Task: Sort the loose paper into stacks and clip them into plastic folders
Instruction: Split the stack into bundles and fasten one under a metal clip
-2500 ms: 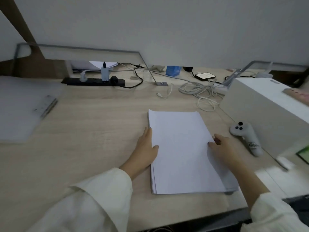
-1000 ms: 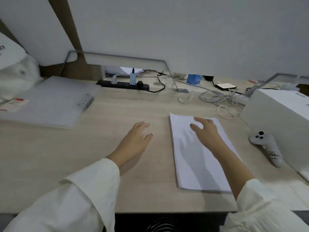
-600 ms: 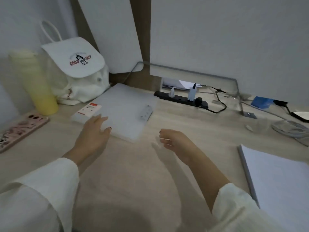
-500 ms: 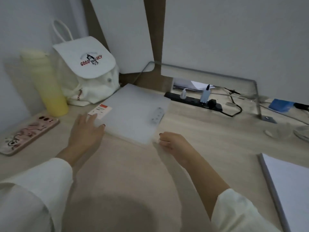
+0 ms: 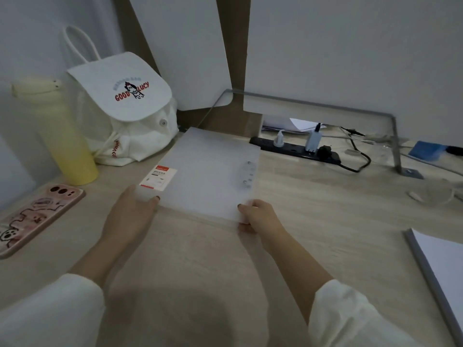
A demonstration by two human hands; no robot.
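Centrally, 1 frosted plastic folder sits on the desk w/ both near corners pinched, L hand at one, R hand at the other, open desk below them, 1 paper stack at lower-right edge, 1 backpack reading "GOOD LUCY" upper left, folder's red-white sticker text unreadable.

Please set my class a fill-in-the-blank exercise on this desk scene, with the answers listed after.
The left hand and right hand each grip a near ____ of the plastic folder.
The bottle beside the backpack is coloured ____.
The paper stack lies to the folder's ____.
The phone lies face ____.
Missing words: corner, yellow, right, down.
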